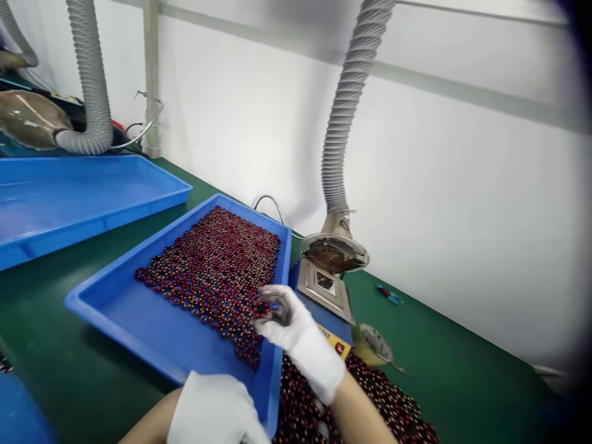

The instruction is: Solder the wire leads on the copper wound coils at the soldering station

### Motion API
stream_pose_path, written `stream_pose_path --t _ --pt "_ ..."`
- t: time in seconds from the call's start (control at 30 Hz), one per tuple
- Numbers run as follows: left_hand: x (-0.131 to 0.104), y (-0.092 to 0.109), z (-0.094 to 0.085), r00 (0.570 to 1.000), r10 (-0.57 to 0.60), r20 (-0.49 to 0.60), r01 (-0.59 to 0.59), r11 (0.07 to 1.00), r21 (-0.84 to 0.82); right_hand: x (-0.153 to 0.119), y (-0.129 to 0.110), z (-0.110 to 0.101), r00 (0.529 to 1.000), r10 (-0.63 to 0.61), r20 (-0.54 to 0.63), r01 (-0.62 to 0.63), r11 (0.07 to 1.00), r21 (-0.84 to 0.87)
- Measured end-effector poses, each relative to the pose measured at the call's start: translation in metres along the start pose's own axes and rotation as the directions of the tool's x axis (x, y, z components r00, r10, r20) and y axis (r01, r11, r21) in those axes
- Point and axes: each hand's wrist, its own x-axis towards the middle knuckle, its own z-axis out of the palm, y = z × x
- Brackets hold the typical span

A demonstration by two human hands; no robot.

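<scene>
My right hand (293,327), in a white glove with darkened fingertips, pinches a small ring-shaped coil (263,309) with dark and reddish parts. It is over the right side of a blue tray (139,336). Rows of similar ring coils (217,265) lie packed flat in that tray, covering its far and right parts. My left hand (215,410), also gloved in white, is at the tray's near edge, palm down. Its fingers are mostly out of view at the bottom, so its grip does not show.
A heap of loose coils (388,401) lies right of the tray on the green table (444,345). Behind it stand a metal-topped device (326,290), a flexible exhaust duct (342,117) with a round hood, a small strainer (377,345) and pliers (389,294). Another blue tray (92,216) is left.
</scene>
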Motion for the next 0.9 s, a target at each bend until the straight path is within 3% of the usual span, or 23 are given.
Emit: stream_pose_path --t 0.07,0.13,0.2,0.27,0.4,0.47,0.57,0.67,0.77,0.83,0.9 --pt "0.004 -0.009 0.006 0.999 -0.027 0.028 0.025 0.997 0.075 0.010 0.013 0.033 0.991 -0.043 0.126 0.084 0.939 -0.334" --pt "0.009 -0.019 0.014 0.997 -0.068 0.039 0.064 0.992 0.107 0.018 0.020 0.058 0.955 0.008 0.297 0.192 0.747 -0.636" --pt "0.013 -0.026 0.022 0.996 -0.069 0.060 0.062 0.992 0.110 0.023 0.023 0.072 0.892 0.121 0.436 0.318 0.519 -0.794" --pt "0.013 -0.029 0.026 0.996 -0.048 0.079 0.039 0.993 0.108 0.024 0.022 0.074 0.848 0.195 0.493 0.402 0.372 -0.837" --pt "0.006 -0.021 0.016 0.995 0.025 0.095 -0.033 0.996 0.079 0.016 0.019 0.052 0.861 0.224 0.457 0.391 0.284 -0.876" --pt "0.000 -0.013 0.005 0.993 0.084 0.081 -0.085 0.996 0.005 0.010 0.018 0.038 0.864 0.232 0.447 0.375 0.297 -0.878" --pt "-0.004 -0.001 -0.011 0.989 0.142 0.052 -0.119 0.941 -0.316 0.006 0.014 0.018 0.861 0.199 0.469 0.368 0.393 -0.843" --pt "-0.001 0.006 -0.020 1.000 -0.022 -0.006 0.017 0.893 -0.451 0.002 -0.001 -0.001 0.909 0.040 0.416 0.351 0.465 -0.813" --pt "0.005 0.010 -0.021 0.965 -0.248 -0.084 0.213 0.930 -0.298 -0.013 -0.027 -0.020 0.947 -0.222 0.232 0.318 0.546 -0.775" --pt "0.008 0.011 -0.015 0.935 -0.311 -0.168 0.293 0.948 -0.126 -0.032 -0.046 -0.032 0.921 -0.381 0.086 0.322 0.616 -0.719" --pt "0.009 0.012 -0.004 0.897 -0.275 -0.346 0.342 0.928 0.147 -0.057 -0.060 -0.042 0.864 -0.499 -0.061 0.353 0.689 -0.633"
